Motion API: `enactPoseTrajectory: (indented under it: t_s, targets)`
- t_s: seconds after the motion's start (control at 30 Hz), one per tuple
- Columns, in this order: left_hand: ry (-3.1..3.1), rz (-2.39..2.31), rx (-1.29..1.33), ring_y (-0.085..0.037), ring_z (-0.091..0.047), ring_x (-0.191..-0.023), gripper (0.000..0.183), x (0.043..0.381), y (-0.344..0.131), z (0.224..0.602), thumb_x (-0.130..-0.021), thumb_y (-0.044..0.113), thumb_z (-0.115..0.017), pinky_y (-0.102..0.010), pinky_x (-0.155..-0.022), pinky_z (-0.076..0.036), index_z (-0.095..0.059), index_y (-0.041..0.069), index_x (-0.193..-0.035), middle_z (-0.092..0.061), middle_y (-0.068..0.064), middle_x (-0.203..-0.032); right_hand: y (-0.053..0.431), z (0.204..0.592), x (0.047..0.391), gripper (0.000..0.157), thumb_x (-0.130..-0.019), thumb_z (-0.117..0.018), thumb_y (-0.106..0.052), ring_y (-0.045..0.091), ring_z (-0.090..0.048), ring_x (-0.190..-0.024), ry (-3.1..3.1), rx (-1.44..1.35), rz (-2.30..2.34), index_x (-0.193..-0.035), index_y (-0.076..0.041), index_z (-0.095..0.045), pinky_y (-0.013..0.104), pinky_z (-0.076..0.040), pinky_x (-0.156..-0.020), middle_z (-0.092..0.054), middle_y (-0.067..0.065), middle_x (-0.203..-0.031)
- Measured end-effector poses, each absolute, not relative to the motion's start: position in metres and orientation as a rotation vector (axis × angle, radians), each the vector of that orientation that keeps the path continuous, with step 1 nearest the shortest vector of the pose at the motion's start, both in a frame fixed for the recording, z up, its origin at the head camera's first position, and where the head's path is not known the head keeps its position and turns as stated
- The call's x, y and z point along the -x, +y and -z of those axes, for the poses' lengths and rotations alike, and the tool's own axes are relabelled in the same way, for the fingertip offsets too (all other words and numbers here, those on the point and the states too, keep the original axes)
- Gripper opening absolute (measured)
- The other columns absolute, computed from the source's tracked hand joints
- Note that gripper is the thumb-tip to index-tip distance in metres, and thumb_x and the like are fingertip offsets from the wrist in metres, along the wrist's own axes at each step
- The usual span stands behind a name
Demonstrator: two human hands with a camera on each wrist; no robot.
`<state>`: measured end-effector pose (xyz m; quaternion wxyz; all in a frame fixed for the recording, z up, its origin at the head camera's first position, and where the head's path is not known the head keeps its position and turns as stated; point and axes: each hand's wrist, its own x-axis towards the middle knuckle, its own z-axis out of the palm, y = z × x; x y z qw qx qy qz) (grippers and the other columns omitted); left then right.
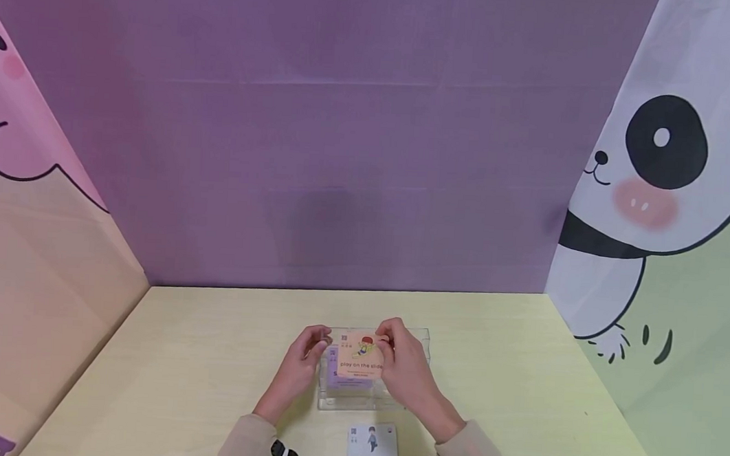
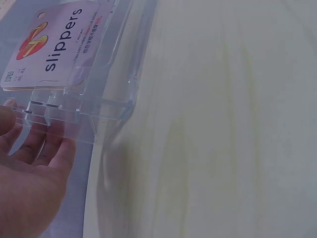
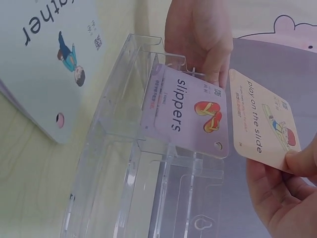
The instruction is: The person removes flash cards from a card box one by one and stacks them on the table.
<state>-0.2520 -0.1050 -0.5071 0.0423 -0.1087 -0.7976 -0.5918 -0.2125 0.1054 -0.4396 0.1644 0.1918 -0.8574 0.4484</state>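
My right hand point(image 1: 409, 375) pinches the corner of an orange "play on the slide" card point(image 3: 262, 119) between thumb and fingers. That card is upright, in front of the upper part of a clear plastic card rack point(image 1: 334, 400). A purple "slippers" card point(image 3: 190, 111), with others stacked behind it, leans in a slot of the rack, partly covered by the orange card in the head view. At the rack's left edge, my left hand point(image 1: 299, 362) holds the clear plastic, its fingers point(image 2: 59, 153) curled behind it and the thumb on the near side.
A white "father" card stack point(image 1: 373, 449) lies on the pale wooden table point(image 1: 209, 357) in front of the rack, between my forearms. A purple backdrop point(image 1: 344, 151) stands along the back edge, with cartoon-printed panels at both sides, one a panda point(image 1: 682, 203).
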Motion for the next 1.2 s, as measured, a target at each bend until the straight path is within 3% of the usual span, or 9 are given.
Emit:
enactPoseTrajectory:
  t_s: [0.77, 1.2]
  targets:
    - [-2.432, 1.824, 0.339, -0.025, -0.052, -0.119, 0.03, 0.251, -0.105, 0.506, -0.099, 0.011, -0.048, -0.043, -0.106, -0.038, -0.049, 0.006, -0.128, -0.056, -0.016, -0.123, 0.111, 0.432, 0.197, 0.017, -0.094, -0.055, 0.001, 0.012, -0.051, -0.073, -2.488, -0.6, -1.362, -0.102, -0.013, -0.05, 0.02, -0.045, -0.052, -0.054, -0.003, -0.087]
    - [-2.448, 1.802, 0.328, -0.027, -0.051, -0.12, 0.03, 0.25, -0.105, 0.506, -0.099, 0.012, -0.049, -0.047, -0.107, -0.036, -0.048, 0.006, -0.129, -0.057, -0.014, -0.123, 0.113, 0.429, 0.19, 0.017, -0.093, -0.055, 0.003, 0.01, -0.051, -0.07, -2.503, -0.638, -1.341, -0.101, -0.012, -0.05, 0.02, -0.046, -0.054, -0.055, -0.002, -0.086]
